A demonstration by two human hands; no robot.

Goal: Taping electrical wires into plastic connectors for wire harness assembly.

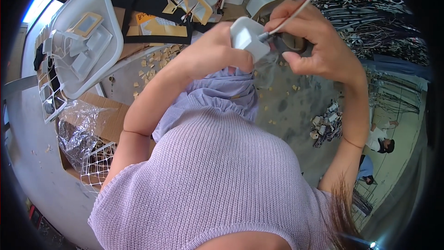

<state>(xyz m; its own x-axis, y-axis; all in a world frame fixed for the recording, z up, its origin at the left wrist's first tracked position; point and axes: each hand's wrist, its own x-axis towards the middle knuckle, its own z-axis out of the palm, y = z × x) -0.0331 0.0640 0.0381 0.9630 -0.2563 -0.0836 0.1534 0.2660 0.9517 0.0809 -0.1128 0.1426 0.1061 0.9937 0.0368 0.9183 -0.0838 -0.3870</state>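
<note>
My left hand (215, 48) is closed round a white plastic housing (248, 38), the thumb along its near side. A grey cable gland (263, 36) sticks out of the housing's right side. From it a white cable (303, 5) runs up and to the right. My right hand (314, 37) has its fingers curled at the cable beside the gland, while its thumb stands apart below. Between that thumb and the fingers is a dark, blurred patch that I cannot make out.
Similar white housings (266, 2) stand at the far side. Bundled wires (384, 23) fill the far right. To the left are a white bin (115, 32) with plastic parts, an open cardboard box (108, 115) and clear plastic film (81, 127). Paper scraps (159, 58) litter the floor. Two people sit right.
</note>
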